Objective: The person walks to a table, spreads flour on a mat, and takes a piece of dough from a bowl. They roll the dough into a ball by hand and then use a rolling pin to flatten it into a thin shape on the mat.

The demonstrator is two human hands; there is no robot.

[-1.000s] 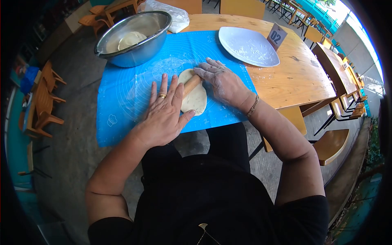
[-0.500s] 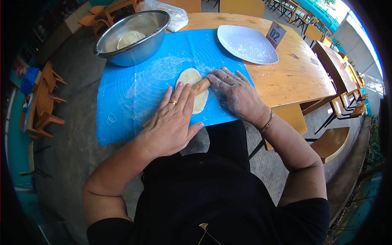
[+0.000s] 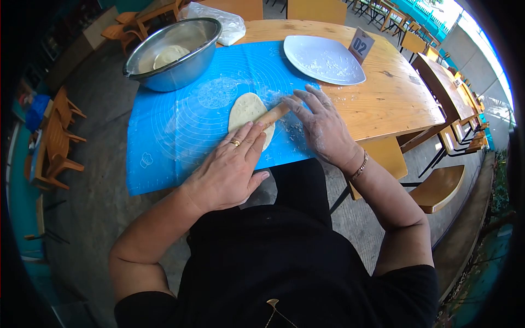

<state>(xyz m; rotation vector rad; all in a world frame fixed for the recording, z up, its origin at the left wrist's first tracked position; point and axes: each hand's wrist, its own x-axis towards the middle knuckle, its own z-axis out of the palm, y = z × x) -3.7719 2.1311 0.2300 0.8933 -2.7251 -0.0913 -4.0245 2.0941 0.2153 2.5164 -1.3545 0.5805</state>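
Observation:
A flat oval of dough [image 3: 246,108] lies on the blue baking mat [image 3: 164,123]. Slanting across its lower right part is a wooden rolling pin [image 3: 274,113]. My left hand [image 3: 225,168], with a gold ring, rests flat on the near end of the pin, fingers stretched out over it. At the pin's far end is my right hand [image 3: 327,131], floury, its fingers spread and the index finger touching the tip; its thumb is hidden. Left of the dough stands a metal bowl [image 3: 178,76] with a round lump of dough [image 3: 170,56] inside.
A white plate [image 3: 322,57] dusted with flour sits at the back of the wooden table [image 3: 394,95], beside a number card [image 3: 361,45] reading 02. Behind the bowl lies a clear plastic bag [image 3: 219,22]. A wooden chair [image 3: 437,188] stands at the right.
The right-hand fingers have lifted and spread at the pin's end. The left hand has slid slightly down along the dough, baring more of its upper part. The view has shifted a little.

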